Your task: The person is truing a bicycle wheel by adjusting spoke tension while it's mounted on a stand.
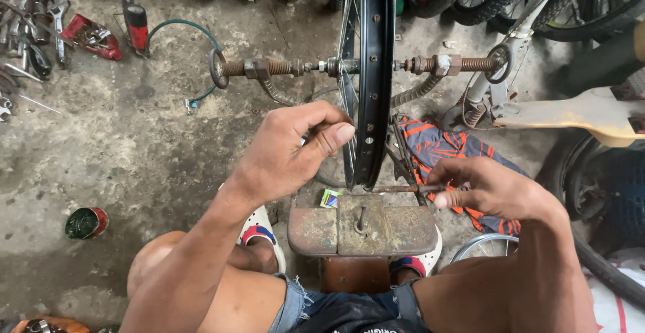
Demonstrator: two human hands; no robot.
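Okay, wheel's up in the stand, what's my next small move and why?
Probably nudge the rim a little with the left hand to bring the next spot to the rusty rod: the right hand pinches that rod with its tip at the rim, and the left fingers rest beside it.

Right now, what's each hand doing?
Left hand: fingers pinched at the black wheel rim; what they hold cannot be told.
Right hand: closed on a thin rusty rod.

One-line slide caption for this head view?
Left hand pinches at a black bicycle rim mounted on a rusty truing stand; right hand grips a thin rod.
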